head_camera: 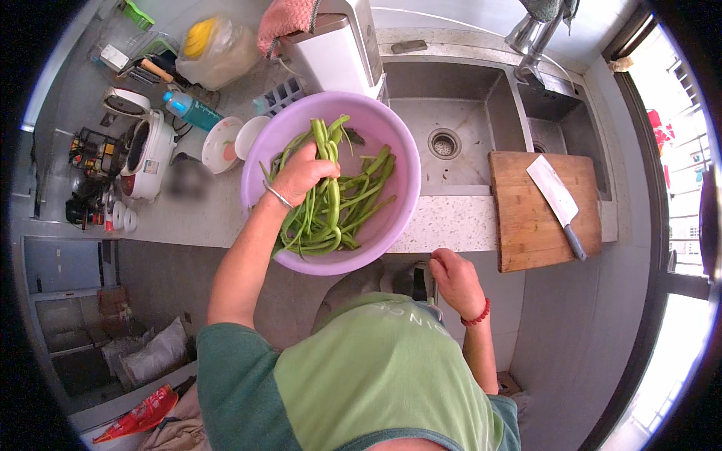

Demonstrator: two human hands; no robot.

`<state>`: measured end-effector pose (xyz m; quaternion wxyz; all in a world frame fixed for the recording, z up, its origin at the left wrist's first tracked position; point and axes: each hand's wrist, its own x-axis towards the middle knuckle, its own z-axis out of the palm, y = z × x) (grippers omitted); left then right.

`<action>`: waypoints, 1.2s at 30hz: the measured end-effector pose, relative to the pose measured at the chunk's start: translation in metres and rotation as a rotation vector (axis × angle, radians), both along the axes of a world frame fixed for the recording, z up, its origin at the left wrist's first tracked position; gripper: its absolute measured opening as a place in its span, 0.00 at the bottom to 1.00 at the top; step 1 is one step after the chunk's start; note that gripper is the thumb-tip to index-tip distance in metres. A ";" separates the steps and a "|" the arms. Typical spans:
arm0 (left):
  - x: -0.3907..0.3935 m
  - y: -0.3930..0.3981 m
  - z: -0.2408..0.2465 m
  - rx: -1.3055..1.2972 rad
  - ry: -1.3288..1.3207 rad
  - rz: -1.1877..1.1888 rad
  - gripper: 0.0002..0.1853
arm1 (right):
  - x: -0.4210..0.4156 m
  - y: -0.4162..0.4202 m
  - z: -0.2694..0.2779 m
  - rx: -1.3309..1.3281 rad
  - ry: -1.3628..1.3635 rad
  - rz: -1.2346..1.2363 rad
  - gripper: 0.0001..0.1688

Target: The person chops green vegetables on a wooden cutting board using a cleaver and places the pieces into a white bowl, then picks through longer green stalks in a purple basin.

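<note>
My left hand (304,175), with a metal bangle at the wrist, grips a bunch of long green beans (333,203) over a purple plastic basin (409,169). More green beans lie in the basin, under and to the right of the hand. The basin rests on the counter, its near rim jutting past the edge. My right hand (456,279), with a red bead bracelet, is in front of the counter edge, right of the basin. Its fingers are curled; whether something is between them is hidden. A cleaver (555,194) lies on a wooden cutting board (513,225) at the right.
A double steel sink (462,118) is behind the board, which overlaps its near edge. Beyond the basin stands a white appliance (338,62) with a pink cloth. White bowls (221,145), a blue bottle (193,110) and a rice cooker (148,152) stand on the left counter.
</note>
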<state>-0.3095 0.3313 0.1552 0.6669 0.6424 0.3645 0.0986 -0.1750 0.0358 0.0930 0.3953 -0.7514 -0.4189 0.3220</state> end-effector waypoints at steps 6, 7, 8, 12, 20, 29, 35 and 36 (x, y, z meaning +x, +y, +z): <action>0.042 -0.006 -0.021 0.445 0.390 -0.180 0.20 | -0.005 0.006 -0.004 -0.011 0.019 -0.010 0.10; 0.047 -0.005 -0.042 0.536 0.542 -0.233 0.23 | -0.006 0.008 -0.002 -0.005 0.024 -0.014 0.09; 0.053 -0.011 -0.054 0.611 0.649 -0.277 0.26 | -0.008 0.009 0.000 0.001 0.030 -0.022 0.09; 0.050 -0.033 -0.087 0.995 0.688 -0.249 0.30 | -0.011 0.006 -0.004 -0.020 0.046 -0.046 0.10; 0.047 -0.001 -0.100 0.630 0.564 -0.168 0.31 | -0.016 0.011 -0.005 0.009 0.072 -0.009 0.09; 0.034 0.010 -0.072 0.581 0.239 0.010 0.26 | -0.014 0.009 -0.009 -0.033 0.081 -0.024 0.09; 0.029 0.006 -0.034 0.248 0.098 0.038 0.25 | -0.015 0.005 -0.013 0.003 0.057 -0.008 0.10; 0.027 0.007 -0.037 0.215 0.086 0.050 0.25 | -0.014 0.007 -0.010 0.018 0.042 0.005 0.11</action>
